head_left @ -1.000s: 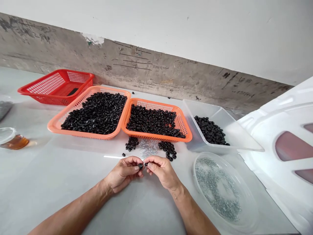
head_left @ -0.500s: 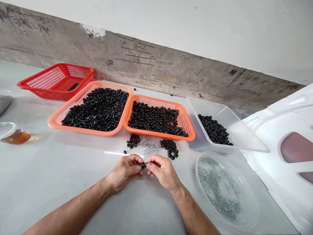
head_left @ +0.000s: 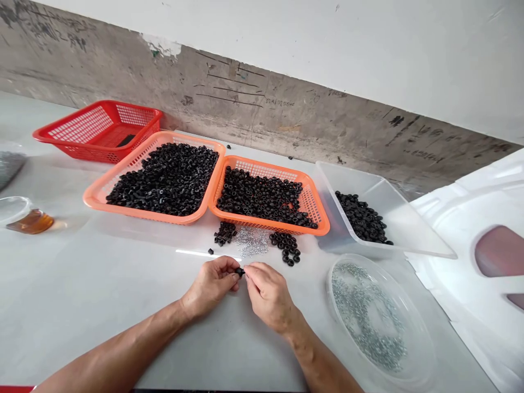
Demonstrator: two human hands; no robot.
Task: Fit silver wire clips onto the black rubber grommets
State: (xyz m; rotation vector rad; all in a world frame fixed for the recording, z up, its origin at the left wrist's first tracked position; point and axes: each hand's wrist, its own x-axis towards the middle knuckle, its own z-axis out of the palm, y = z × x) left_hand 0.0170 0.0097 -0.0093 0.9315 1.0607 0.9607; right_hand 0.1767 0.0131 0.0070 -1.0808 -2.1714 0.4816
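My left hand (head_left: 210,286) pinches a small black piece (head_left: 239,271) between thumb and forefinger. Right beside it, the fingers of my right hand (head_left: 270,295) are closed at the piece's right end; what lies between those fingertips is hidden. Just beyond my hands are three little heaps: small black angular pieces (head_left: 225,233), tiny shiny balls (head_left: 251,242) and black rings (head_left: 285,246). One black piece (head_left: 210,251) lies apart, close to a thin white strip (head_left: 200,254).
Behind the heaps stand two orange baskets (head_left: 95,203) (head_left: 323,222) of black parts. A red basket (head_left: 49,135) is further left, near a cup of amber liquid (head_left: 35,221). To the right are a clear bin (head_left: 413,232) and a round tray (head_left: 423,349) with tiny balls.
My right fingers have closed up and shifted slightly at the black piece, which my left hand still holds. The view has moved a little.
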